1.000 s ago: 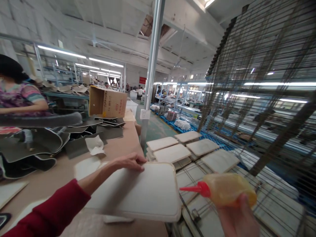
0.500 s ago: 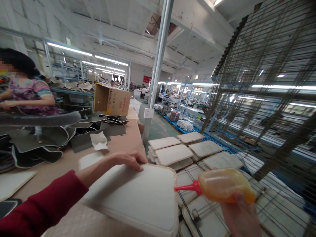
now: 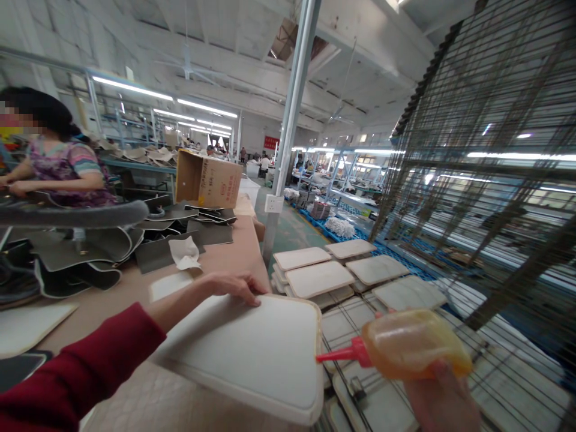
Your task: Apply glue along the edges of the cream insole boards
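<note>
My left hand [image 3: 238, 288] grips the far edge of a white rounded panel [image 3: 252, 354], thumb on top and the other fingers hidden beneath. The panel hangs tilted past the table's right edge, with a yellowish line along its rim. In my right hand [image 3: 443, 390] is a clear squeeze bottle [image 3: 416, 345] of amber liquid, perhaps glue, lying on its side. Its red nozzle [image 3: 342, 353] points left, and the tip meets the panel's right rim.
More white panels [image 3: 319, 279] lie in stacks and on a wire rack to the right. A raised wire grid [image 3: 450, 132] stands behind them. Dark leather-like pieces [image 3: 85, 252] and a cardboard box [image 3: 209, 179] sit on the brown table [image 3: 238, 249]. A co-worker [image 3: 67, 162] is at the left.
The nozzle tip has slid a little along the panel's right rim toward me. My left hand keeps its hold, and the view has shifted slightly.
</note>
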`<state>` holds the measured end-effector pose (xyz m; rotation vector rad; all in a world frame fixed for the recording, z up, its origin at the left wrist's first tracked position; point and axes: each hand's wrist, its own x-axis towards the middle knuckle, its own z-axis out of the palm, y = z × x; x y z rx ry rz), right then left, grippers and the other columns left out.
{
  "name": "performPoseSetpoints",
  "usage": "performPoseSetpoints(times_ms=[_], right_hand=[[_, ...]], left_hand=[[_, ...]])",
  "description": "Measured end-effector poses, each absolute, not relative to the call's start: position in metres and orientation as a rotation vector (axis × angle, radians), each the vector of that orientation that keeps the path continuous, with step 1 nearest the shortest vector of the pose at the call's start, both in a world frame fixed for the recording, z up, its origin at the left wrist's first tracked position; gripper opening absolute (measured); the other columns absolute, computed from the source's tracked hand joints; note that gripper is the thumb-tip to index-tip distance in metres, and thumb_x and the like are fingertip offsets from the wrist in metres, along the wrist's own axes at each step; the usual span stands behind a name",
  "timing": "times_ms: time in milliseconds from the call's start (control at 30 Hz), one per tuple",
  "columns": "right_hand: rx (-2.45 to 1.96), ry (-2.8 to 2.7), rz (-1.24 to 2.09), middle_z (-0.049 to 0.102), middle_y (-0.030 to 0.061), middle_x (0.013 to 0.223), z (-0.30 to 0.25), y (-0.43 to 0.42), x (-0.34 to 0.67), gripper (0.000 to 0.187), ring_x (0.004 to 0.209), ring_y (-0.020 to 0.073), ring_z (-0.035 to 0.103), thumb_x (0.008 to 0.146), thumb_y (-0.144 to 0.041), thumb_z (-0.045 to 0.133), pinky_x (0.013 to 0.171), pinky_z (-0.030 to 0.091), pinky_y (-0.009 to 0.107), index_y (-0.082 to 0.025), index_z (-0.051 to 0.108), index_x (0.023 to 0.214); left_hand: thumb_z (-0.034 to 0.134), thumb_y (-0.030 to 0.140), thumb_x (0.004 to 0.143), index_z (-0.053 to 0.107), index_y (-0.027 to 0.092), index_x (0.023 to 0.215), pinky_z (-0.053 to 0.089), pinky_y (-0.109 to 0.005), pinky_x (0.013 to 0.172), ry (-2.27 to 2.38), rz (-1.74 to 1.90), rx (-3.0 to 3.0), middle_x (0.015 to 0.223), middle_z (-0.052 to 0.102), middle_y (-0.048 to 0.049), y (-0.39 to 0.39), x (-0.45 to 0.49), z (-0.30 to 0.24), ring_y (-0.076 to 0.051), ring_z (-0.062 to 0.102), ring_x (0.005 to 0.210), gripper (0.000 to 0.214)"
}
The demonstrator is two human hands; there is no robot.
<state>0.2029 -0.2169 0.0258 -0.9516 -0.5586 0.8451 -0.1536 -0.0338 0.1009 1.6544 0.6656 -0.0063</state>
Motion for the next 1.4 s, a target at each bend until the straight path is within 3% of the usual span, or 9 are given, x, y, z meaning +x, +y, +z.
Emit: performPoseSetpoints(times_ms=[300,467,667,833,967,1067,1233,1400], right_hand=[[-0.864,-0.555,0.827,0.066,0.0111,0.113,0.024,-0.227,0.192,0.070,0.105,0.0281,0.062,0.059,-0.039,0.084,0.076,0.057,0.031,-0.026,0.059,0.123],[-0.832,-0.501,0.884,0.065,0.0096,0.117,0.030,-0.233,0.175,0.083,0.103,0.0326,0.063,0.052,-0.039,0.088,0.075,0.059,0.039,-0.030,0.055,0.128],[-0.949,-0.522,0.708,0.063,0.0049,0.123,0.043,-0.242,0.153,0.068,0.112,0.0270,0.057,0.064,-0.057,0.079,0.073,0.058,0.025,-0.028,0.059,0.123],[-1.099,-0.618,0.516,0.060,0.0054,0.126,0.045,-0.247,0.142,0.064,0.112,0.0308,0.057,0.071,-0.058,0.073,0.083,0.056,0.034,-0.027,0.056,0.125],[-0.956,-0.518,0.742,0.056,0.0061,0.132,0.052,-0.246,0.136,0.078,0.115,0.0322,0.055,0.057,-0.058,0.081,0.081,0.057,0.033,-0.026,0.056,0.124],[-0.934,-0.451,0.730,0.053,0.0039,0.136,0.057,-0.246,0.134,0.085,0.119,0.0293,0.053,0.050,-0.057,0.085,0.084,0.055,0.027,-0.027,0.056,0.124],[-0.916,-0.516,0.689,0.059,0.0069,0.127,0.051,-0.247,0.138,0.075,0.115,0.0333,0.055,0.056,-0.055,0.082,0.094,0.051,0.040,-0.022,0.059,0.119],[-0.921,-0.588,0.496,0.063,0.0025,0.117,0.039,-0.245,0.141,0.045,0.105,0.0311,0.060,0.072,-0.049,0.072,0.081,0.056,0.045,-0.029,0.063,0.111]], left_hand=[[0.072,0.042,0.065,0.076,0.019,0.088,0.040,-0.024,0.062,0.645,0.000,1.658,0.074,0.070,0.0004,-0.034,-0.160,0.098,-0.018,0.059,0.067,0.033],[0.072,0.041,0.066,0.075,0.019,0.090,0.042,-0.024,0.063,0.656,0.023,1.641,0.078,0.071,0.0003,-0.032,-0.166,0.091,-0.018,0.060,0.069,0.033],[0.072,0.038,0.066,0.075,0.019,0.088,0.043,-0.023,0.063,0.647,0.053,1.623,0.080,0.071,0.0005,-0.031,-0.171,0.084,-0.018,0.060,0.070,0.029],[0.071,0.037,0.066,0.075,0.018,0.086,0.042,-0.022,0.060,0.677,0.075,1.636,0.077,0.070,0.0005,-0.033,-0.175,0.083,-0.017,0.060,0.068,0.028],[0.069,0.038,0.068,0.074,0.017,0.094,0.043,-0.022,0.060,0.678,0.087,1.614,0.078,0.071,-0.0003,-0.034,-0.180,0.078,-0.017,0.062,0.068,0.034],[0.069,0.039,0.068,0.073,0.016,0.093,0.044,-0.023,0.060,0.687,0.112,1.578,0.078,0.072,-0.0007,-0.037,-0.183,0.075,-0.018,0.063,0.069,0.034],[0.071,0.040,0.067,0.073,0.016,0.089,0.046,-0.025,0.064,0.705,0.176,1.516,0.080,0.073,-0.0022,-0.042,-0.185,0.071,-0.021,0.065,0.072,0.033],[0.073,0.039,0.065,0.073,0.016,0.090,0.048,-0.028,0.070,0.693,0.239,1.441,0.086,0.074,-0.0036,-0.045,-0.184,0.058,-0.022,0.067,0.077,0.034]])
